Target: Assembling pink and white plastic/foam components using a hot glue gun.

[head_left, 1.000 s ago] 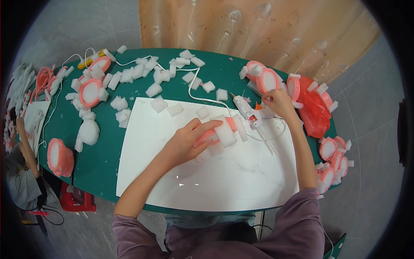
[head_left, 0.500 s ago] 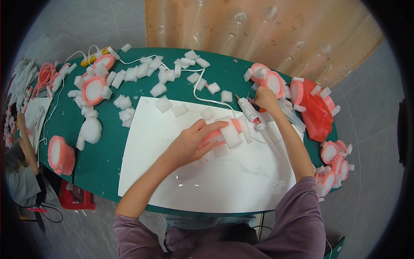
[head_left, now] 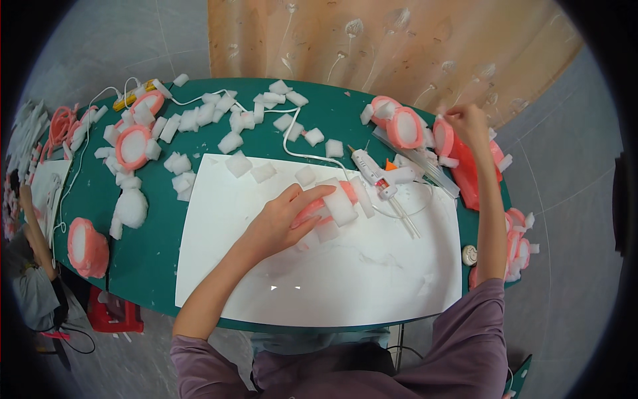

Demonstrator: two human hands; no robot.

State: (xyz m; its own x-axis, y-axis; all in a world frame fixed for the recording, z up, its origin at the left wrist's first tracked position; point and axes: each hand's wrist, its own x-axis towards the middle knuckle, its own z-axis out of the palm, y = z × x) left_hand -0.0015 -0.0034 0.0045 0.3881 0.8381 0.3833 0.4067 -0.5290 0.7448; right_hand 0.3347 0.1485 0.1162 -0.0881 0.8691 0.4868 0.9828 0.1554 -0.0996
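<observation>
My left hand (head_left: pixel 280 216) rests low over the white board (head_left: pixel 319 286), its fingers wrapped round a pink foam ring (head_left: pixel 351 191) with white foam blocks (head_left: pixel 342 206) on its sides. Just beyond it lies a white hot glue gun (head_left: pixel 379 174), with glue sticks (head_left: pixel 407 219) poking from its rear end and an orange part on it. My right hand (head_left: pixel 470 123) is up at the far right, above the pink rings and the red plastic bag (head_left: pixel 467 179). Its fingers are bent together; a small pale thing shows near the tips, too blurred to name.
Loose white foam cubes (head_left: pixel 189 120) are scattered along the far side of the green table (head_left: pixel 153 266). Finished-looking pink rings (head_left: pixel 133 147) stand at left and right. A white cord (head_left: pixel 287 143) runs from a yellow power strip (head_left: pixel 136 94) to the glue gun. At far left another person's arm (head_left: pixel 36 233) shows.
My right hand has left the glue gun's handle area and moved up and right, past the pink rings. My left hand keeps its hold on the foam ring. The view has shifted slightly.
</observation>
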